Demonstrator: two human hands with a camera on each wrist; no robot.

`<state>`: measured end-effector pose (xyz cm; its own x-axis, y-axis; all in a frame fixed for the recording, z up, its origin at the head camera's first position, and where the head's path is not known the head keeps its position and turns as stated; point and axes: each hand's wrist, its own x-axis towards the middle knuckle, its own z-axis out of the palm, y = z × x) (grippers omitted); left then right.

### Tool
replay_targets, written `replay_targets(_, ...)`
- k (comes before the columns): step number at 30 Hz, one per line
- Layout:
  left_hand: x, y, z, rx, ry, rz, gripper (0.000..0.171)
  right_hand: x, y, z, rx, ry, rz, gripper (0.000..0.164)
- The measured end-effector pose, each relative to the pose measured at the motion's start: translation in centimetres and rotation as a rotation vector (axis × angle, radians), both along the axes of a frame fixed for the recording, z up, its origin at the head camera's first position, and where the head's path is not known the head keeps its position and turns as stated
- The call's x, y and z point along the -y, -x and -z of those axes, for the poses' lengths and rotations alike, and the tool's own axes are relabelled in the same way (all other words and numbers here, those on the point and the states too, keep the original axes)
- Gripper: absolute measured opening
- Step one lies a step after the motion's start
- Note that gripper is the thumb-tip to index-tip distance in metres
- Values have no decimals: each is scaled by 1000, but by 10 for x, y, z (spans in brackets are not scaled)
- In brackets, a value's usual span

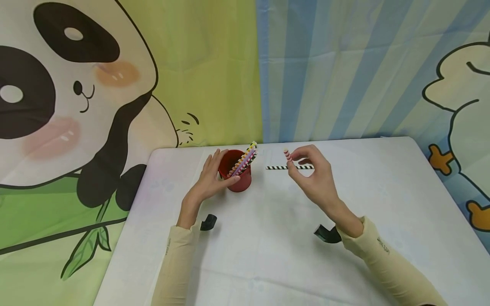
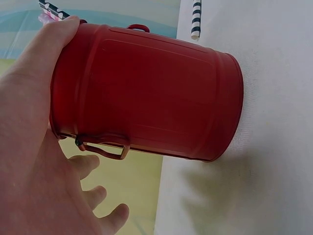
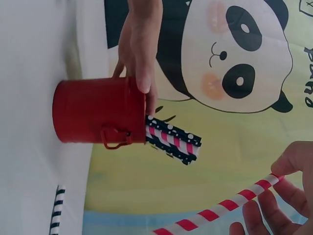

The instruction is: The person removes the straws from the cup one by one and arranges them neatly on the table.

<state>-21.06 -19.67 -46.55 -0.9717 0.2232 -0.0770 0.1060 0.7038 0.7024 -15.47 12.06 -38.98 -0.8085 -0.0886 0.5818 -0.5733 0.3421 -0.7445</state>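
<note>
A small red metal bucket (image 1: pixel 240 183) with little side handles stands on the white table, holding several patterned paper straws (image 1: pixel 245 160) that lean right. My left hand (image 1: pixel 209 178) holds the bucket by its rim. In the left wrist view, its thumb lies along the rim and three fingertips hang free of the wall. To the right, my right hand (image 1: pixel 315 180) pinches one end of a red-and-white striped paper straw (image 3: pixel 230 203) between thumb and index finger, raised above the table. A black-and-white striped paper straw (image 1: pixel 276 168) lies flat behind that hand, partly hidden by it.
The white table (image 1: pixel 268 255) ends at a hanging cloth backdrop (image 1: pixel 214 85) with a panda and blue stripes. Black camera mounts (image 1: pixel 328 233) stick out inward from both wrists, near the sleeves.
</note>
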Motion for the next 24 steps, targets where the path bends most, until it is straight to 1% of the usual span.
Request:
replay_targets(2,0,0,0,-4,-3,1,93,-2,6,9,-3,-55,12,15)
replay_targets(7,0,1,0,-7,-8,1,94,0,8,12,33,-188,35,14)
replay_targets(12,0,1,0,-5,-6,1,94,3,11,19,52,-301,60,11)
replay_targets(16,1,2,1,-9,-9,1,94,4,16,27,24,-379,73,11)
replay_targets(21,1,2,3,-11,-8,0,93,5,24,37,-34,-478,96,13)
replay_targets(24,1,2,2,-12,-8,-2,94,7,28,42,-54,-535,97,13)
